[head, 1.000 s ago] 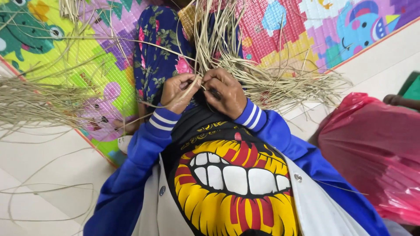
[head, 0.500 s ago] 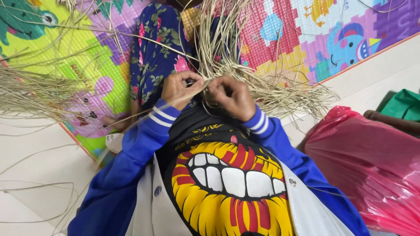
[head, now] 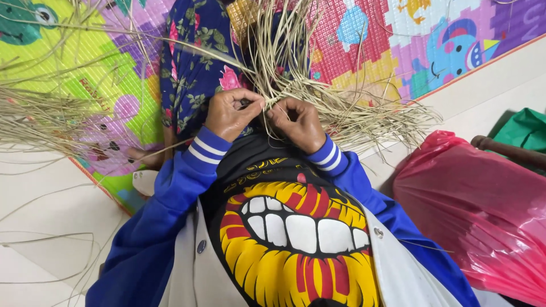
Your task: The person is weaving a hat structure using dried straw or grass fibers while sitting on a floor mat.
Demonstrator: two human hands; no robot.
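Straw-coloured reed strands are being pinched by the closed fingers of the left hand and right hand above a colourful mat.

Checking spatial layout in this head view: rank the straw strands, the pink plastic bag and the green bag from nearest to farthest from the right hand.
1. Straw strands: pinched by the right hand, just ahead of it.
2. Pink plastic bag: on the floor to the right, beside the right sleeve.
3. Green bag: farthest, at the right edge beyond the pink bag.
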